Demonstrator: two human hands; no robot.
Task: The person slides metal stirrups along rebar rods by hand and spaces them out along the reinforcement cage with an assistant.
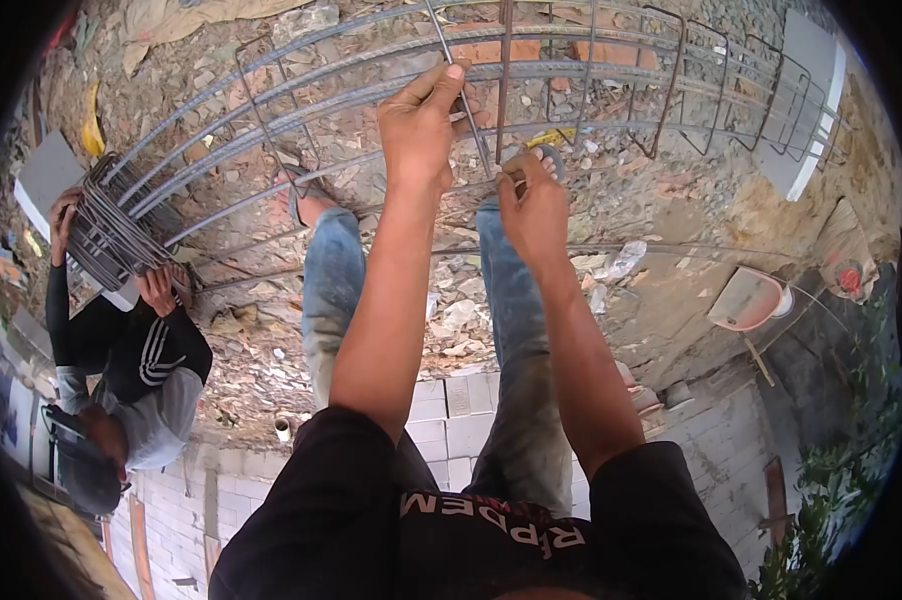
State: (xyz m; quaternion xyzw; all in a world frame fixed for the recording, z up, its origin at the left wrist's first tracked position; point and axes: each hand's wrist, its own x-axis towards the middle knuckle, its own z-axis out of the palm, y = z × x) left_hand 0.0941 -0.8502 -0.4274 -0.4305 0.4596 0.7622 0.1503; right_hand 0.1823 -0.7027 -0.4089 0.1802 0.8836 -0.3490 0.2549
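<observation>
Long steel bars (351,92) run across the view at the top, with rectangular wire stirrups (671,85) around them on the right. My left hand (421,120) is closed on a thin steel rod (478,130), thumb near its upper part. The rod slants down toward my right hand (534,205). That hand is pinched beside the rod's lower end, close to a lower long bar; what its fingertips hold, if anything, is too small to make out. A brown upright stirrup side (505,60) stands just right of the rod.
A co-worker (121,400) at the left has both hands on a bundle of bent stirrups (121,230). Bricks (616,54) and rubble lie beneath the bars. A pan-like container (746,299) is at the right. My legs stand astride a lower bar.
</observation>
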